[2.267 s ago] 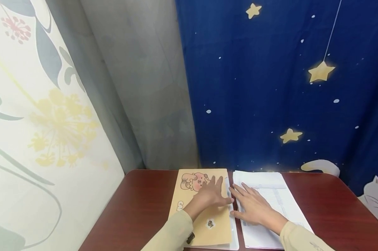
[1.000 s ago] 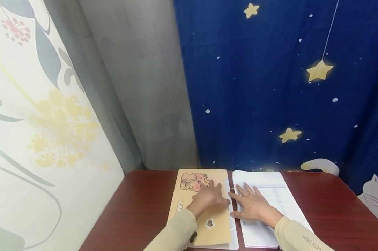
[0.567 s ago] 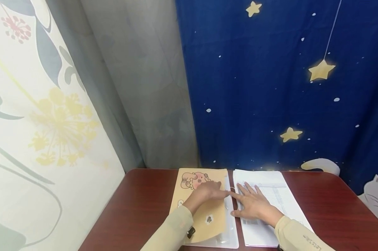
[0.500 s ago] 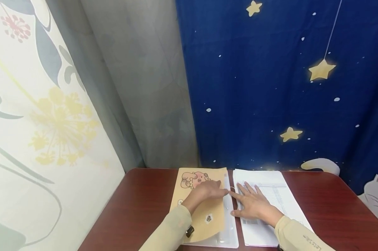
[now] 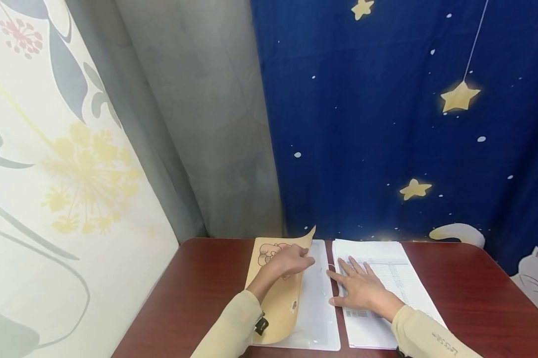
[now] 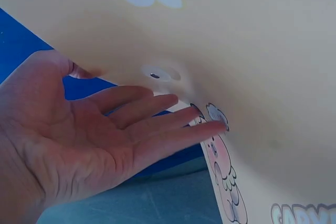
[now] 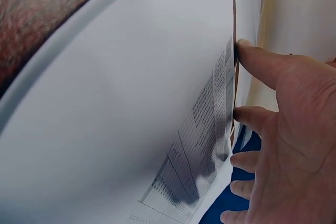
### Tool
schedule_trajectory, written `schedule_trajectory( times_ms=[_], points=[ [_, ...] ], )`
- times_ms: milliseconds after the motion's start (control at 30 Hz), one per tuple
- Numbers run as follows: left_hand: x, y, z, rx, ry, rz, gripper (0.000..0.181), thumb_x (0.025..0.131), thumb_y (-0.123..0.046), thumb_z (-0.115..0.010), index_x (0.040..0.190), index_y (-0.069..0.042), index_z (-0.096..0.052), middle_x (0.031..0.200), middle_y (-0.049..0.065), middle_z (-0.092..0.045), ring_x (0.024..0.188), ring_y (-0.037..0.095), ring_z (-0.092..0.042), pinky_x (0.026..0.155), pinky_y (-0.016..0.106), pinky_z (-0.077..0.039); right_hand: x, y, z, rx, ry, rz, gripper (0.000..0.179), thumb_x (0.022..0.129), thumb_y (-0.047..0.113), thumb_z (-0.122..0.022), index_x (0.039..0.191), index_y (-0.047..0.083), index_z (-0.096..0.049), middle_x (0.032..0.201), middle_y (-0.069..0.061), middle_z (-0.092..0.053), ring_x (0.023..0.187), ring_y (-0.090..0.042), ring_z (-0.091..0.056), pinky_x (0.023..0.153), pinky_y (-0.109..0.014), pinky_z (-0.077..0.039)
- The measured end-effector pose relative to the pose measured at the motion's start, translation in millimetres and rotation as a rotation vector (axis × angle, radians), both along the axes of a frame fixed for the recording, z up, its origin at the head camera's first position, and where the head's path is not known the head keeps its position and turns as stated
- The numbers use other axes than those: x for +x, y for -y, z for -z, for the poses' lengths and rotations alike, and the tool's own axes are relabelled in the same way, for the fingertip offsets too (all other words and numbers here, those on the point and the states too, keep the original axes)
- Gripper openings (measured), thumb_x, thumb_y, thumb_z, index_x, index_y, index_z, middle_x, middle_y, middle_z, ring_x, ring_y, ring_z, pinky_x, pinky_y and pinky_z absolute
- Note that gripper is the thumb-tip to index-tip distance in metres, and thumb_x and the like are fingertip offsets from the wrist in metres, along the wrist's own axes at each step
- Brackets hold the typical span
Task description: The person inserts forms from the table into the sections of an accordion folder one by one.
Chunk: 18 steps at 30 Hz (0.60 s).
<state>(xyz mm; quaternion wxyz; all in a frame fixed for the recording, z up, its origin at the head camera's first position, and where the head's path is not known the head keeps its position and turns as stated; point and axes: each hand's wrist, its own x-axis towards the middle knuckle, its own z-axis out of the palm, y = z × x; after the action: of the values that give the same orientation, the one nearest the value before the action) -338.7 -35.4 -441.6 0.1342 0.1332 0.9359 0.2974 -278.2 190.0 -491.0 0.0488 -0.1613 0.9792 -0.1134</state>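
A tan cover sheet [image 5: 277, 313] with a cartoon animal lies at the left, its right side bent up off a translucent white plastic sheet [image 5: 317, 303]. My left hand [image 5: 291, 261] pinches the lifted edge. In the left wrist view its thumb goes behind the edge of the sheet while the other fingers lie across the printed face. To the right is a stack of printed paper [image 5: 412, 298]. My right hand [image 5: 362, 291] rests on it, fingers spread and palm down, with thumb and index finger at the stack's left edge. A thin ring [image 5: 331, 265] shows between the two sides.
The dark red table [image 5: 192, 293] extends on both sides of the sheets. Behind its far edge hang a grey curtain [image 5: 206, 124] and a blue star-printed curtain [image 5: 362, 124]. A white floral curtain [image 5: 72, 199] is at the left.
My left hand has gone from lying on the tan cover to pinching its right edge and lifting it leftward, baring more of the white plastic sheet. The right hand has hardly moved lately.
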Motion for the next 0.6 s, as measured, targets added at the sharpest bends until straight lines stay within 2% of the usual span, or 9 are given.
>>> schedule_trajectory(
  times_ms=[67, 100, 167, 233, 267, 333, 433, 600],
  points=[
    [0.1, 1.8, -1.3, 0.034, 0.004, -0.009, 0.062, 0.097, -0.041, -0.063, 0.150, -0.010, -0.060, 0.081, 0.009, -0.066, 0.042, 0.014, -0.036, 0.042, 0.030, -0.038, 0.5, 0.3, 0.0, 0.000, -0.004, -0.001, 0.080, 0.086, 0.062, -0.076, 0.153, 0.024, -0.058, 0.171, -0.021, -0.035, 0.161, -0.049, -0.021, 0.125, -0.075, -0.014],
    [0.7, 3.0, -2.3, 0.050, 0.001, -0.011, 0.061, 0.097, -0.039, -0.063, 0.150, -0.008, -0.060, 0.086, 0.009, -0.068, 0.042, 0.014, -0.038, 0.042, 0.030, -0.039, 0.6, 0.5, 0.0, -0.001, -0.005, -0.001, 0.080, 0.086, 0.062, -0.076, 0.153, 0.024, -0.058, 0.171, -0.021, -0.035, 0.161, -0.049, -0.021, 0.125, -0.075, -0.014],
    [2.1, 5.9, -5.2, 0.083, -0.009, -0.014, 0.059, 0.098, -0.036, -0.063, 0.149, -0.007, -0.061, 0.105, 0.010, -0.074, 0.046, 0.016, -0.047, 0.046, 0.033, -0.047, 0.9, 0.6, 0.0, -0.005, -0.005, -0.003, 0.079, 0.086, 0.062, -0.077, 0.153, 0.024, -0.058, 0.171, -0.021, -0.035, 0.161, -0.049, -0.021, 0.125, -0.075, -0.013],
    [3.6, 9.3, -8.4, 0.116, -0.013, -0.013, 0.055, 0.098, -0.033, -0.062, 0.147, -0.007, -0.063, 0.125, 0.011, -0.074, 0.056, 0.021, -0.059, 0.054, 0.039, -0.056, 1.4, 0.6, -0.3, -0.012, -0.007, -0.006, 0.079, 0.086, 0.061, -0.077, 0.153, 0.023, -0.058, 0.170, -0.021, -0.035, 0.161, -0.050, -0.021, 0.125, -0.075, -0.013],
    [4.3, 11.2, -9.7, 0.130, -0.016, -0.009, 0.053, 0.099, -0.032, -0.062, 0.146, -0.007, -0.064, 0.129, 0.013, -0.073, 0.062, 0.023, -0.064, 0.058, 0.041, -0.059, 1.7, 0.6, -0.4, -0.014, -0.008, -0.008, 0.079, 0.087, 0.061, -0.077, 0.153, 0.023, -0.058, 0.170, -0.022, -0.036, 0.160, -0.050, -0.021, 0.125, -0.075, -0.014],
    [4.9, 15.1, -12.0, 0.165, -0.019, -0.005, 0.048, 0.099, -0.029, -0.060, 0.141, -0.008, -0.068, 0.132, 0.013, -0.073, 0.077, 0.026, -0.071, 0.065, 0.044, -0.063, 2.1, 0.5, -0.4, -0.019, -0.010, -0.010, 0.078, 0.087, 0.060, -0.077, 0.153, 0.022, -0.058, 0.170, -0.022, -0.036, 0.160, -0.050, -0.022, 0.124, -0.075, -0.014],
    [4.7, 21.4, -14.5, 0.224, -0.020, -0.009, 0.044, 0.099, -0.026, -0.059, 0.137, -0.007, -0.070, 0.130, 0.014, -0.074, 0.091, 0.029, -0.074, 0.067, 0.045, -0.064, 2.1, 0.6, -0.5, -0.019, -0.015, -0.014, 0.078, 0.087, 0.060, -0.077, 0.153, 0.022, -0.058, 0.170, -0.022, -0.036, 0.160, -0.050, -0.022, 0.124, -0.075, -0.014],
    [4.0, 33.7, -19.2, 0.315, -0.031, -0.035, 0.048, 0.097, -0.025, -0.057, 0.141, -0.006, -0.067, 0.136, 0.016, -0.072, 0.097, 0.025, -0.071, 0.066, 0.041, -0.064, 2.0, 0.7, -0.6, -0.021, -0.014, -0.015, 0.078, 0.087, 0.060, -0.076, 0.153, 0.022, -0.058, 0.170, -0.022, -0.035, 0.160, -0.050, -0.021, 0.125, -0.074, -0.014]
  ],
)
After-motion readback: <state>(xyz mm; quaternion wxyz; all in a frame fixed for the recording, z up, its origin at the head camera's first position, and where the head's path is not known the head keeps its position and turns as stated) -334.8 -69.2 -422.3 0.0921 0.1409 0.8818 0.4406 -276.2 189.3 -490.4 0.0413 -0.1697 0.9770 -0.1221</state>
